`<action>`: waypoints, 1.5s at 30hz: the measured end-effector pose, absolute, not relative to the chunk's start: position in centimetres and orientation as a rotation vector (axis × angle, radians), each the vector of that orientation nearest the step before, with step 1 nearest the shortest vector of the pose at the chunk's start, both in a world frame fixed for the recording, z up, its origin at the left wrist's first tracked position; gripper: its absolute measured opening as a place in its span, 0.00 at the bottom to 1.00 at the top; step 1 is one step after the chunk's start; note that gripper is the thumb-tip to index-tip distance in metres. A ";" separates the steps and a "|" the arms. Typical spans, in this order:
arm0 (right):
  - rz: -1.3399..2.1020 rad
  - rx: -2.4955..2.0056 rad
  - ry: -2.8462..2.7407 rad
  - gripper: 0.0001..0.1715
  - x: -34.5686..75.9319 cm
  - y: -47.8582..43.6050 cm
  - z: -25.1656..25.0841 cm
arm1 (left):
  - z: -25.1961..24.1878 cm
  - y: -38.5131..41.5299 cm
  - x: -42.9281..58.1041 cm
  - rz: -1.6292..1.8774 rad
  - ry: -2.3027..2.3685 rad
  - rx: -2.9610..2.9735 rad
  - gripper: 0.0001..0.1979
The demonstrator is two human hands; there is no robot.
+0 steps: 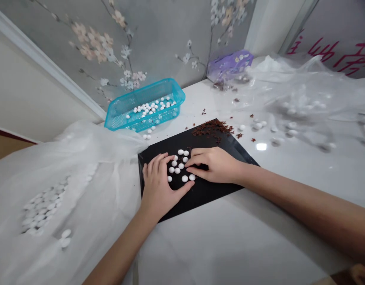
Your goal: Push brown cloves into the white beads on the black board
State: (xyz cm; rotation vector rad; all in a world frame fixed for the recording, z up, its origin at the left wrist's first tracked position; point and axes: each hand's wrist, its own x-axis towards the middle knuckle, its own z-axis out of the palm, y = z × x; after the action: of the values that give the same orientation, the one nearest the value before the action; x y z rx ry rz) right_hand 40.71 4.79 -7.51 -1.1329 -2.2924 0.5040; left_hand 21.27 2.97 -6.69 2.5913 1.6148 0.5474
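Several small white egg-shaped pieces [177,171] lie in a loose cluster on a black tray [182,209]. My left hand [160,180] curves around the cluster's left side, fingers apart, with the thumb by the pieces at the front. From the right, my right hand [213,164] reaches in over the tray. Its thumb and index finger come together beside the white pieces; whatever is between the fingertips is too small to make out. A heap of small reddish-brown star-shaped pieces [213,130] covers the tray's far corner.
Behind the tray stands a turquoise plastic basket [113,126] with white pieces inside. Clear plastic bags hold more white pieces at left [90,221] and right [277,89]. A purple packet [230,65] leans against the flowered wall. Loose white and brown pieces dot the white table [218,241].
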 end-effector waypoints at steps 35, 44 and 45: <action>0.246 -1.527 -2.069 0.11 41.3 6.1 -7.9 | -6.3 10.2 23.1 0.343 1.196 2.773 0.11; 0.255 -1.509 -2.051 0.11 41.2 6.1 -7.9 | -5.1 11.2 22.3 0.495 1.441 2.676 0.12; 0.255 -1.507 -2.054 0.11 41.2 6.1 -7.9 | -5.0 11.4 22.4 0.507 1.466 2.659 0.12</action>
State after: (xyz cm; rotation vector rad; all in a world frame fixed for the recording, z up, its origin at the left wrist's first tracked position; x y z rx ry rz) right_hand 41.16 6.10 -7.92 -1.5074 -2.0543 0.2550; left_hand 22.41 11.41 -4.96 2.6593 1.4665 0.5072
